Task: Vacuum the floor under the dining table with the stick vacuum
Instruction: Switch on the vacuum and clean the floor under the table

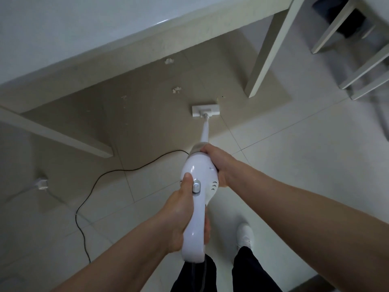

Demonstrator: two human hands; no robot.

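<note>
Stick vacuum [197, 171] gripped by left hand [181, 211] and right hand [219, 163]; floor head [205, 110] on tiles [294, 165] under dining table [84, 39]

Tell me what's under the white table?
White crumpled scraps lie on the beige floor tiles, and the white stick vacuum's flat head sits near them. The white tabletop hides whatever lies farther back.

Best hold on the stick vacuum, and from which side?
The left hand wraps the slim rear handle of the stick vacuum from the left, thumb by the switch; the right hand steadies the wider body from the right. The long wand favours two spaced grips.
</note>
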